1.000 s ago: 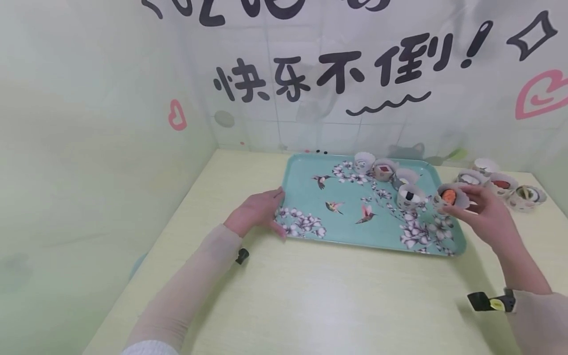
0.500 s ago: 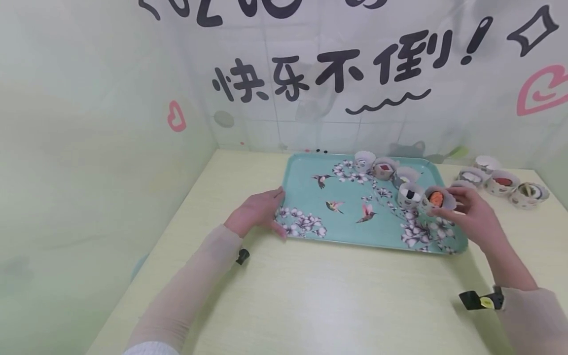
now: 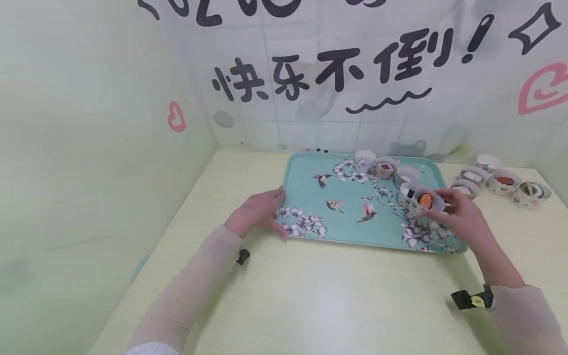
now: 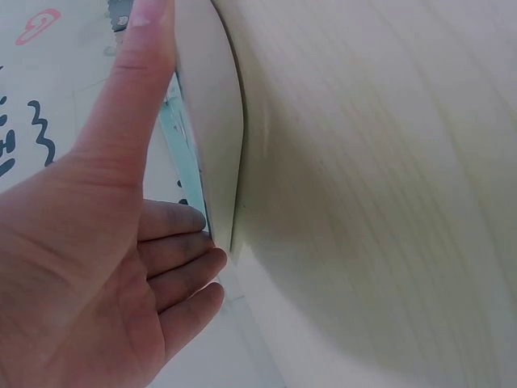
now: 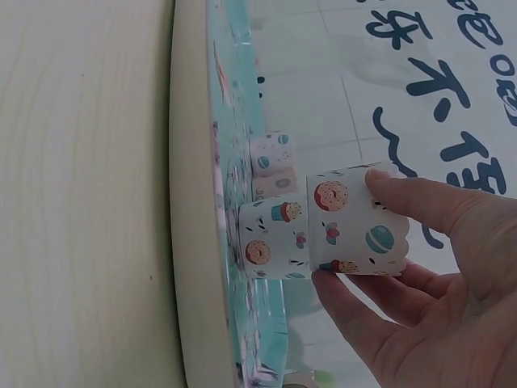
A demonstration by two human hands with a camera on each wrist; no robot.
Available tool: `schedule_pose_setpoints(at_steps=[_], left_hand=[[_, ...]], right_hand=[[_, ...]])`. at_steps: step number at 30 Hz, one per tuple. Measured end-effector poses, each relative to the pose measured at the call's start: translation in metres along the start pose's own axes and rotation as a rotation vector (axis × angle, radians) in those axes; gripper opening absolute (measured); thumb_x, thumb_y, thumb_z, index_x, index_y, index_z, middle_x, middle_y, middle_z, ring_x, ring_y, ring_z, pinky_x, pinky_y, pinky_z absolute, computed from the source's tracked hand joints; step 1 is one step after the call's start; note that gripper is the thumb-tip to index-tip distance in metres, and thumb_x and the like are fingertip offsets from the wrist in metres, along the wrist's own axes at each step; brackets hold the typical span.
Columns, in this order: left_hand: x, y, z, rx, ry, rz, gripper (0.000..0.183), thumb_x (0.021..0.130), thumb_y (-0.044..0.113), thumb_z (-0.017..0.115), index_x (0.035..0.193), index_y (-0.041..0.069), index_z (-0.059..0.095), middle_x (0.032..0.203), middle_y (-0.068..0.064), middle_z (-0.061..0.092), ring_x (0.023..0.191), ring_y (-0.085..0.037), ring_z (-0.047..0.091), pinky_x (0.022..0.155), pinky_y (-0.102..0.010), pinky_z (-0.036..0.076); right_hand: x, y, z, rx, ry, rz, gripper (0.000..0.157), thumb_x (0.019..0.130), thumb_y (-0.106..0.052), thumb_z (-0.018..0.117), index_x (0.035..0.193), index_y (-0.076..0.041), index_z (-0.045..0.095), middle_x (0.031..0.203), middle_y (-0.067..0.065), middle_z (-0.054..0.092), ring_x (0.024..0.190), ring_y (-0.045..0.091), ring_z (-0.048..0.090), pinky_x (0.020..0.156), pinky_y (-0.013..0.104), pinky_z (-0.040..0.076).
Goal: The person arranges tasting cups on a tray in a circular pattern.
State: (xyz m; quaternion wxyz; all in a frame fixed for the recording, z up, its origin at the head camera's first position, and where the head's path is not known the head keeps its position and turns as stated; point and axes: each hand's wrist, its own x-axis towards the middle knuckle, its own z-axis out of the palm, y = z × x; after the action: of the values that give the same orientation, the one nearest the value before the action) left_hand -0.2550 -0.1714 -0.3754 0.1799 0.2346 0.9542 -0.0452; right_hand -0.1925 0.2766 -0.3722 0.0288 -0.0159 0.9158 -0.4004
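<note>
My right hand (image 3: 461,217) pinches a paper baking cup (image 5: 347,226) between thumb and fingers. An orange sushi-like piece (image 3: 425,200) sits inside it. The cup is over the right part of a turquoise tray (image 3: 301,192) with birds and blossoms. In the right wrist view, its base is right at the rim of a printed cup (image 5: 271,238) standing on the tray. A row of similar cups runs back from there, including one with a red-and-white piece (image 3: 386,167). My left hand (image 3: 257,209) rests with relaxed fingers against the tray's left edge, thumb by the front corner.
Several more filled paper cups (image 3: 503,182) stand on the pale wooden table (image 3: 310,296), right of the tray. A printed white curtain (image 3: 319,133) hangs behind the table, and a pale green one (image 3: 111,172) borders the left side.
My right hand has moved left with the cup, from the tray's right edge to the cup with the black-and-white piece, which it now partly covers. The left hand has stayed put.
</note>
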Motion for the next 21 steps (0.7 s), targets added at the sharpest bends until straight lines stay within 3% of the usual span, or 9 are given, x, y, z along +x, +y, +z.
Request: schedule_pose_setpoints(at_steps=[9,11,13,16,21], left_hand=[[0.002,-0.001,0.001,-0.008,-0.001,-0.005,0.136,0.063,0.074,0.074,0.159,0.0,0.014,0.167,-0.017,0.01,0.155,-0.031,0.018,0.125,-0.041,0.028],[0.002,-0.001,0.001,-0.011,0.001,-0.004,0.135,0.063,0.074,0.074,0.159,0.0,0.014,0.167,-0.017,0.011,0.155,-0.031,0.018,0.125,-0.041,0.028],[0.002,-0.001,0.001,-0.016,0.002,-0.005,0.135,0.063,0.074,0.074,0.159,0.0,0.014,0.168,-0.017,0.011,0.155,-0.031,0.018,0.126,-0.041,0.027],[0.002,-0.002,0.002,-0.019,0.002,-0.005,0.134,0.064,0.073,0.074,0.159,0.0,0.014,0.168,-0.017,0.011,0.155,-0.03,0.018,0.126,-0.041,0.026],[0.002,-0.002,0.003,-0.026,-0.001,-0.007,0.134,0.064,0.073,0.074,0.159,0.0,0.014,0.168,-0.017,0.011,0.155,-0.031,0.017,0.126,-0.041,0.025]], right_hand=[[0.004,-0.001,0.009,-0.008,-0.016,0.0,0.074,0.093,-0.037,0.07,0.144,0.006,0.037,0.138,0.033,0.048,0.122,0.05,0.05,0.068,0.004,0.043],[0.004,-0.002,0.011,-0.018,-0.022,0.003,0.074,0.093,-0.036,0.07,0.144,0.007,0.037,0.137,0.033,0.047,0.12,0.049,0.05,0.075,0.013,0.05],[0.005,-0.003,0.013,-0.03,-0.027,0.008,0.073,0.094,-0.037,0.069,0.144,0.007,0.037,0.138,0.034,0.047,0.119,0.05,0.05,0.083,0.03,0.056],[0.005,-0.004,0.015,-0.031,-0.03,0.012,0.074,0.094,-0.036,0.069,0.144,0.007,0.037,0.14,0.035,0.045,0.121,0.052,0.048,0.094,0.058,0.052],[0.006,-0.004,0.019,-0.027,-0.046,0.02,0.075,0.093,-0.037,0.07,0.144,0.007,0.037,0.142,0.034,0.043,0.124,0.052,0.047,0.1,0.064,0.047]])
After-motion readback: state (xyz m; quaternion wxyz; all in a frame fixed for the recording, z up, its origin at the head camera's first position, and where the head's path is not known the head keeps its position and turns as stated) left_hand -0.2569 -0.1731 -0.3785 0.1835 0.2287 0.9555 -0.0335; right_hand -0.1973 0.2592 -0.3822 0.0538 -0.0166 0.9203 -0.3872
